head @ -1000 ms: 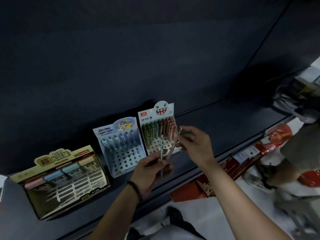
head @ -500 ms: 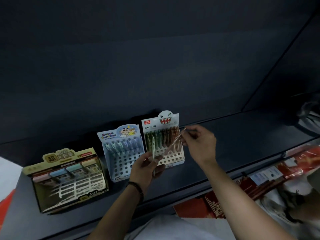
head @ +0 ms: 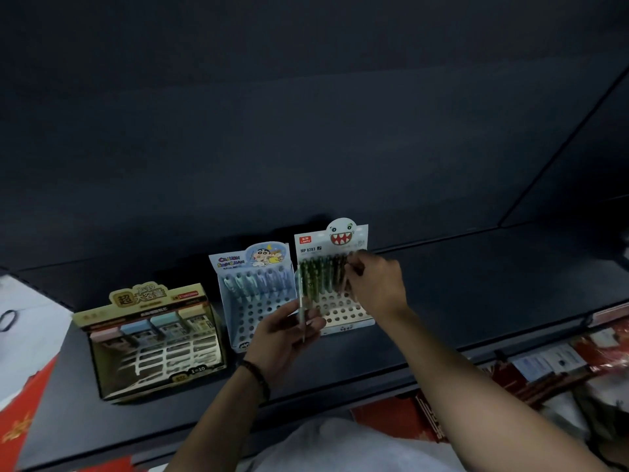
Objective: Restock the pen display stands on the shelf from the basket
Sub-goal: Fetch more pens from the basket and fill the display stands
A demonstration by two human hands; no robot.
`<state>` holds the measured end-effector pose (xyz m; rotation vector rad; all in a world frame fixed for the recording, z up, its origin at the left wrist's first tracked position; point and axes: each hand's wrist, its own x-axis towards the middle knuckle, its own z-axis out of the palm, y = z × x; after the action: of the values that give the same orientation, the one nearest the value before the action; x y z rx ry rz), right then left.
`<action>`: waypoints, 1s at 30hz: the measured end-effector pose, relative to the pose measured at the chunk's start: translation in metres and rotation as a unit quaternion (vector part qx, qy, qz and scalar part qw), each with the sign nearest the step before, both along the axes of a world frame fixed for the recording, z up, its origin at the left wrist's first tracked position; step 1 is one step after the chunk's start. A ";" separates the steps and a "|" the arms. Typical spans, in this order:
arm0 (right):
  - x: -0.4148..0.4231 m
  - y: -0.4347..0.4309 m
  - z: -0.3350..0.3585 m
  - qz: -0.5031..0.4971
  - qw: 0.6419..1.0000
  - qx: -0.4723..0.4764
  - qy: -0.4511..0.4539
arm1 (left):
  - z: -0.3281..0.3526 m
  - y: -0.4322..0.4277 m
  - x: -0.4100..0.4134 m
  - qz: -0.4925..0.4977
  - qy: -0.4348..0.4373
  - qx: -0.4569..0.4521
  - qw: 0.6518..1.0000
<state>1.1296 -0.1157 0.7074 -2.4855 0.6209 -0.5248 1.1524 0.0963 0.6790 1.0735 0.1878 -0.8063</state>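
Three display stands sit on the dark shelf [head: 476,301]. The white monster-face stand [head: 343,315] holds a row of green and brown pens at its top. My right hand [head: 376,284] is at that stand's upper right, fingers pinched on a pen among the row. My left hand [head: 282,335] hovers in front of the stands and grips one pale pen [head: 301,301] upright. To the left of the monster-face stand is the blue cartoon stand [head: 255,301], with pastel pens in its top row. No basket is in view.
A gold open-front box stand [head: 149,338] stands at the shelf's left. Red packaged goods [head: 561,366] lie on the lower shelf at the right. A white and red surface [head: 23,352] shows at the left edge. The shelf's right half is bare.
My right hand moved its pen from in front of the stand up into the top row of the monster-face stand. My left hand shifted slightly and still holds one pen. The camera view panned.
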 end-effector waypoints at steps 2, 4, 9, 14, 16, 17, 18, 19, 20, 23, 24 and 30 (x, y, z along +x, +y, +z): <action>0.001 0.001 0.000 0.006 1.000 -0.001 -0.003 | -0.001 0.001 0.000 0.004 0.005 -0.005 1.000; 0.005 0.000 0.003 0.006 1.000 -0.003 -0.005 | 0.001 0.002 0.001 0.005 -0.001 0.006 1.000; 0.007 0.001 0.005 0.010 1.000 0.002 0.015 | 0.007 0.001 0.001 -0.004 -0.023 0.025 0.999; 0.011 0.003 0.003 0.015 1.000 -0.003 0.014 | 0.007 0.002 0.003 -0.002 -0.012 0.025 1.000; 0.013 0.004 0.002 0.021 0.999 -0.017 0.019 | 0.006 0.002 0.004 -0.004 -0.010 0.027 1.000; 0.013 0.005 0.002 0.024 0.999 -0.020 0.023 | 0.006 0.002 0.004 -0.007 -0.010 0.027 1.000; 0.013 0.005 0.001 0.026 0.999 -0.020 0.029 | 0.005 0.002 0.004 -0.010 -0.011 0.026 1.000; 0.012 0.005 0.000 0.027 0.999 -0.018 0.039 | 0.005 0.002 0.004 -0.013 -0.012 0.025 1.000; 0.012 0.005 -0.001 0.030 0.998 -0.019 0.052 | 0.005 0.002 0.004 -0.014 -0.013 0.023 1.000; 0.012 0.006 0.000 0.034 0.993 -0.027 0.106 | 0.006 0.003 0.004 -0.016 -0.015 0.019 1.000; 0.013 0.006 0.000 0.035 0.992 -0.028 0.116 | 0.006 0.003 0.004 -0.018 -0.017 0.018 1.000; 0.007 0.010 0.012 0.017 0.997 0.043 0.067 | 0.009 0.003 0.003 -0.040 -0.044 0.022 0.998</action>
<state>1.1371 -0.1061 0.7192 -2.4591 0.6378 -0.3143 1.1550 0.0989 0.6881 1.1608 0.0888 -0.8293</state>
